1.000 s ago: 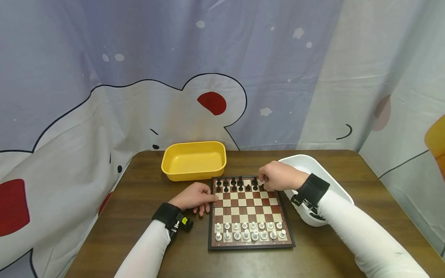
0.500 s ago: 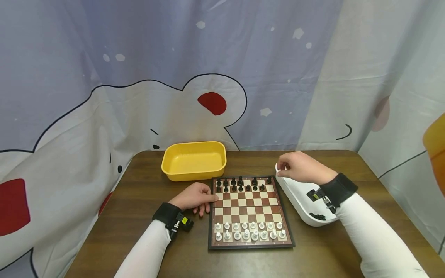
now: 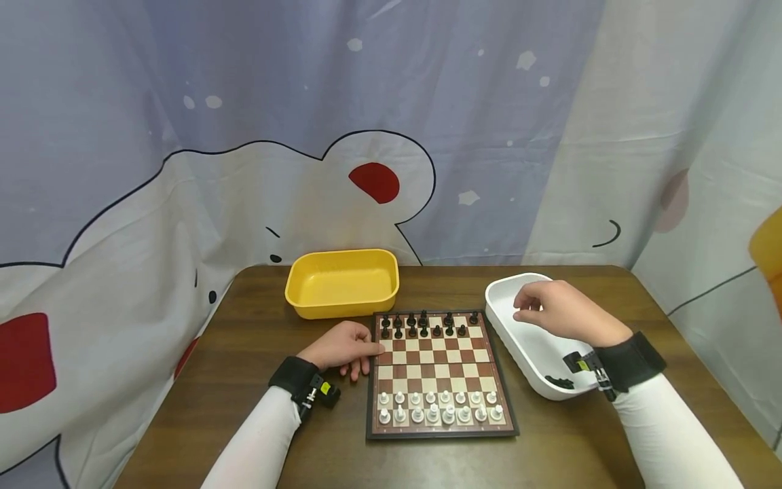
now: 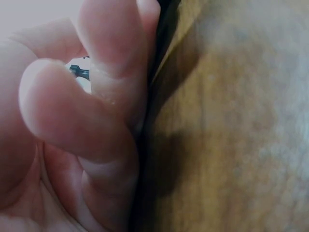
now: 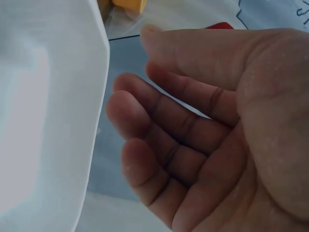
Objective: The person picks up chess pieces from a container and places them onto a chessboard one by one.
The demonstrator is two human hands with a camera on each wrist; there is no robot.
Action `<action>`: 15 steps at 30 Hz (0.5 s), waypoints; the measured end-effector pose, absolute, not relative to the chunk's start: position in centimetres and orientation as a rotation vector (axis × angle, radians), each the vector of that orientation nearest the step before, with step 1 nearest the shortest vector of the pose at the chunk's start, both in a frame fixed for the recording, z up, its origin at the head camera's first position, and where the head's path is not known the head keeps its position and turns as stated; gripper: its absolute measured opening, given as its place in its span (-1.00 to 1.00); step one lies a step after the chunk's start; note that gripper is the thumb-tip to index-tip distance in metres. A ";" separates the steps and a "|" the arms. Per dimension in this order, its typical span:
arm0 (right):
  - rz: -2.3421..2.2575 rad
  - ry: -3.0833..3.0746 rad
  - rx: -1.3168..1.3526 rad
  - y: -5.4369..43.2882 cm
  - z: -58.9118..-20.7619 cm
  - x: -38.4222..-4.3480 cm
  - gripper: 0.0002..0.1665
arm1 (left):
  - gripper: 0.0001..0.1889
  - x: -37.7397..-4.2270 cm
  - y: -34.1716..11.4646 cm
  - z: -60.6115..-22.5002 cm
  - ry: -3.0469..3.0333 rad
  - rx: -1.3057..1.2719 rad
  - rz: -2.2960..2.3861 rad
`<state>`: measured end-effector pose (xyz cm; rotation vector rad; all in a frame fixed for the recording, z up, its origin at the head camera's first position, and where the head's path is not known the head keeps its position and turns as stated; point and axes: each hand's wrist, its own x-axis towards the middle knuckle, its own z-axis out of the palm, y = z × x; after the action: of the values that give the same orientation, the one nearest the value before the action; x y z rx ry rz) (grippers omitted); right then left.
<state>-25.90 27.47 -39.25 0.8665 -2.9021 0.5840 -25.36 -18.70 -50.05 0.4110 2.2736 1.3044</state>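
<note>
A chessboard (image 3: 434, 373) lies on the table, with white pieces (image 3: 432, 413) in two rows on the near side and black pieces (image 3: 423, 319) in two rows on the far side, some far-row squares bare. My left hand (image 3: 343, 348) rests at the board's left edge, its thumb over the border and its fingers on the table beside it. Over the white bin (image 3: 516, 333) hovers my right hand (image 3: 565, 309), its fingers loosely bent and nothing between them in the right wrist view. A few black pieces (image 3: 559, 382) lie at the bin's near end.
A yellow bin (image 3: 342, 282) stands behind the board to the left. The wooden table (image 3: 244, 326) runs back to a printed curtain (image 3: 275, 190).
My right hand has left a black piece on the board's far right corner square and moved right, over the white bin. My left hand has stayed in place.
</note>
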 end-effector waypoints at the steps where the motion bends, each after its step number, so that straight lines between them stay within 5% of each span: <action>1: 0.585 -2.901 0.862 27.6 -39.4 -25.7 -0.89 | -0.58 -25.4 -18.7 -50.0 2.274 0.418 1.306; 15: 0.589 -2.965 0.818 29.1 -40.3 -24.4 -0.88 | -0.59 -25.4 -18.5 -50.2 2.275 0.418 1.305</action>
<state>-24.40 29.10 -40.31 0.8184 -2.9648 0.5892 -25.40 -18.54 -50.22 0.4184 2.2748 1.3055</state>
